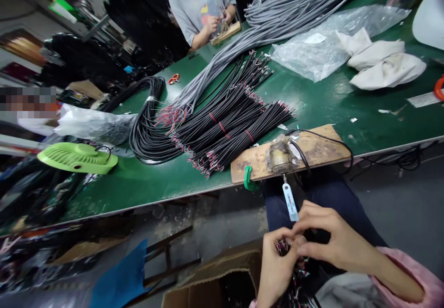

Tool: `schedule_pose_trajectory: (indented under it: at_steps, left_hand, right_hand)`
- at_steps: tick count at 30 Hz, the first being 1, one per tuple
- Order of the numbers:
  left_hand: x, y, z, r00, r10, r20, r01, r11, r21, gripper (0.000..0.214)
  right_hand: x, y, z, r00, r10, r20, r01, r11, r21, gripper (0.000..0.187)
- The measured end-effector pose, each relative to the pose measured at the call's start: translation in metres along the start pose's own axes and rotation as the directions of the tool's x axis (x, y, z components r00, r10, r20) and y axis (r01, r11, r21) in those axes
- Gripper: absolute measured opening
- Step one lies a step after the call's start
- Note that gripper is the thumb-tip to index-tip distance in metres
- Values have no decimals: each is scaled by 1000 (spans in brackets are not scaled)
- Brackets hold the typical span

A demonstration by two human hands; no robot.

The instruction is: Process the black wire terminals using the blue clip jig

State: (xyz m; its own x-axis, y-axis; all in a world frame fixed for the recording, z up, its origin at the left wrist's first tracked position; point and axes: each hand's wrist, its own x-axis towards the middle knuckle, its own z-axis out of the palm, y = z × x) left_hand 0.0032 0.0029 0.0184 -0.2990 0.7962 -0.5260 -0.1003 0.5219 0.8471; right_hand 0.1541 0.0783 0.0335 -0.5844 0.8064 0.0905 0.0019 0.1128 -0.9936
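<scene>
Head cam, 5 o'clock: left hand [275,259] grips thin black, red-and-white-tipped wire bundle [300,278]; right hand [322,234] alongside (can't tell its grip).

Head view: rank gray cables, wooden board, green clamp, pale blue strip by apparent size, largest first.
1. Gray cables
2. Wooden board
3. Green clamp and pale blue strip: too close to rank
</scene>
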Motion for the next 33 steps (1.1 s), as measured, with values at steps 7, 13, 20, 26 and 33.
schedule_pose_trajectory:
  at_steps: [7, 13, 20, 26, 33]
  left_hand:
    - [4, -17, 1, 978, -20, 207, 55, 985, -163, 41]
    - [-5, -22, -1, 975, 1, 222, 87, 919, -385, 36]
    - [-3, -30, -3, 971, 74, 228, 29, 908, -418, 33]
    - [-4, -31, -2, 970, 86, 229, 20, 905, -424, 29]
    - [-1, -35, -2, 952, 163, 259, -26, 887, -462, 27]
  right_hand:
    - [-1, 21, 6, 994, 112, 16, -110, 989, -96, 19]
    - [-10, 40, 14, 975, 204, -85, -184, 963, 195, 33]
    - [-13, 26, 9, 984, -78, -161, 84, 996, 30, 16]
    - [-15, 19, 11, 977, -153, -146, 138, 985, -106, 14]
    - [-16, 20, 17, 984, -135, -117, 115, 980, -163, 14]
